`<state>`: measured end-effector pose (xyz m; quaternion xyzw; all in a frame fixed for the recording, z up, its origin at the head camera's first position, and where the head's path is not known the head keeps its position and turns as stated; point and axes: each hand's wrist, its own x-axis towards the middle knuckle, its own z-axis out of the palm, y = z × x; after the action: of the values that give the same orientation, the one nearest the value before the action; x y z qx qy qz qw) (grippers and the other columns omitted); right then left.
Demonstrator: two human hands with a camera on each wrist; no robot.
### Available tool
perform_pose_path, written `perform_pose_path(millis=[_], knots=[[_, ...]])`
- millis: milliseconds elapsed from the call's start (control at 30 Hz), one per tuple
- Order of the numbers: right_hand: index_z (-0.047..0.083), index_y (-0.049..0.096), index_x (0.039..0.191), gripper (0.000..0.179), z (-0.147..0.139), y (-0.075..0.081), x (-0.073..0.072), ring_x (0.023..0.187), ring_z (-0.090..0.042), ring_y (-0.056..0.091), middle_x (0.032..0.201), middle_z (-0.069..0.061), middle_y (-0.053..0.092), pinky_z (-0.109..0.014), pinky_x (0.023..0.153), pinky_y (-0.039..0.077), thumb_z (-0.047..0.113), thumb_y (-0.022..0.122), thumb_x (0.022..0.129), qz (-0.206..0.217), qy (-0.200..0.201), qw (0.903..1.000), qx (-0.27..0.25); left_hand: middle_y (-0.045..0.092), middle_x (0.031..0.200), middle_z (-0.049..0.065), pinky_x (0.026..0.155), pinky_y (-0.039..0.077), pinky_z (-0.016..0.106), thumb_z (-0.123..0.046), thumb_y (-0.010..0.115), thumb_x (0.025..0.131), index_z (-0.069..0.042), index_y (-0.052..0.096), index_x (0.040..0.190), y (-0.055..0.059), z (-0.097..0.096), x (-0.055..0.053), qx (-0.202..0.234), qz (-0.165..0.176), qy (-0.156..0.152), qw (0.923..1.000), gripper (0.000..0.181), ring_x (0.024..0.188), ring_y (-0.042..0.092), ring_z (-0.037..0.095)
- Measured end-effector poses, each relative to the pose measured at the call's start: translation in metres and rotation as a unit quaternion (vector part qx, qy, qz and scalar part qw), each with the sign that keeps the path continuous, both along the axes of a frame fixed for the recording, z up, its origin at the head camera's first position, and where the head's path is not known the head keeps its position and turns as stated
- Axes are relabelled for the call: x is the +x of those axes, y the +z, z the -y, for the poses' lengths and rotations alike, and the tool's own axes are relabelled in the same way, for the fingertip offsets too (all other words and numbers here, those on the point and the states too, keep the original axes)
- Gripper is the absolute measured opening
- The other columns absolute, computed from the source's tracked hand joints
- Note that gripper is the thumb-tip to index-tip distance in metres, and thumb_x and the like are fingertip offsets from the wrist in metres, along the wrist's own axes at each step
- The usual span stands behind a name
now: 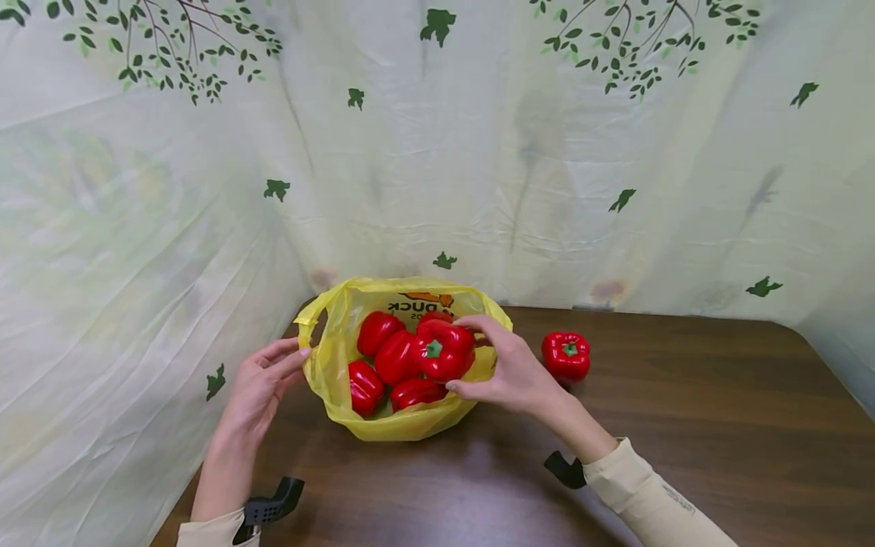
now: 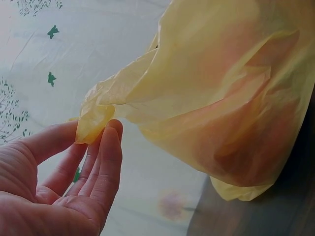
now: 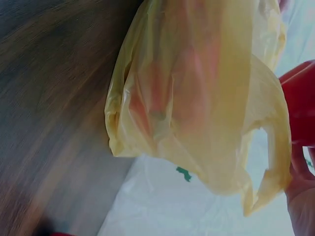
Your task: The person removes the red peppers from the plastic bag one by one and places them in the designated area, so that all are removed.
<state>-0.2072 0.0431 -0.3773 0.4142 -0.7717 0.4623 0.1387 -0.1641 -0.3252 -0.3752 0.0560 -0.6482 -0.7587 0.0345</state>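
A yellow plastic bag (image 1: 399, 429) stands on the table with its mouth spread, several red bell peppers (image 1: 379, 332) inside. My left hand (image 1: 263, 384) pinches the bag's left handle (image 2: 96, 118) between thumb and fingers. Over the mouth's right side, my right hand (image 1: 509, 368) grips one red bell pepper (image 1: 446, 351) by its side, its green stem facing up. In the right wrist view that pepper (image 3: 302, 105) is partly cut off by the frame edge, beside the bag's right handle (image 3: 278, 147). Another red bell pepper (image 1: 566, 356) rests on the table right of the bag.
The dark wooden table (image 1: 697, 425) stretches away to the right. A pale curtain (image 1: 478, 152) with leaf prints hangs behind the table and along its left side. Black wrist mounts (image 1: 275, 501) sit on both forearms.
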Motion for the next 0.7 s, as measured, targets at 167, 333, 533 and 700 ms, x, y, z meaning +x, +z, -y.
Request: perform_pose_path(millis=[167, 333, 533, 700], knots=[[0.016, 0.052, 0.132, 0.071, -0.011, 0.003, 0.006, 0.111, -0.013, 0.057, 0.127, 0.005, 0.057, -0.034, 0.088, 0.055, 0.021, 0.089, 0.071, 0.015, -0.007, 0.9992, -0.037, 0.070, 0.100, 0.002, 0.082, 0.056, 0.027, -0.012, 0.072, 0.091, -0.006, 0.068, 0.110, -0.001, 0.000, 0.000, 0.004, -0.003, -0.002, 1.0000, 0.021, 0.088, 0.069, 0.015], [0.017, 0.052, 0.132, 0.073, -0.025, 0.006, 0.012, 0.113, -0.015, 0.056, 0.126, 0.005, 0.057, -0.037, 0.087, 0.055, 0.017, 0.090, 0.070, 0.034, -0.023, 0.9970, -0.066, 0.071, 0.098, 0.002, 0.082, 0.056, 0.027, -0.010, 0.071, 0.092, -0.007, 0.069, 0.107, -0.001, 0.001, 0.001, 0.008, -0.012, -0.005, 0.9999, 0.016, 0.086, 0.069, 0.014], [0.014, 0.051, 0.132, 0.074, -0.046, 0.007, 0.015, 0.110, -0.018, 0.059, 0.123, 0.002, 0.060, -0.036, 0.086, 0.056, 0.007, 0.089, 0.069, 0.033, -0.042, 0.9942, -0.093, 0.071, 0.098, 0.002, 0.082, 0.056, 0.027, -0.011, 0.072, 0.091, -0.007, 0.069, 0.107, -0.001, 0.000, 0.001, 0.003, -0.013, -0.004, 0.9999, 0.017, 0.087, 0.069, 0.014], [0.012, 0.050, 0.132, 0.074, -0.067, 0.006, 0.018, 0.108, -0.018, 0.059, 0.123, 0.001, 0.059, -0.034, 0.082, 0.057, 0.004, 0.088, 0.069, 0.054, -0.090, 0.9893, -0.101, 0.071, 0.098, 0.002, 0.082, 0.056, 0.027, -0.010, 0.072, 0.091, -0.004, 0.068, 0.110, -0.001, 0.000, 0.001, 0.005, -0.014, -0.005, 0.9999, 0.020, 0.086, 0.069, 0.014]])
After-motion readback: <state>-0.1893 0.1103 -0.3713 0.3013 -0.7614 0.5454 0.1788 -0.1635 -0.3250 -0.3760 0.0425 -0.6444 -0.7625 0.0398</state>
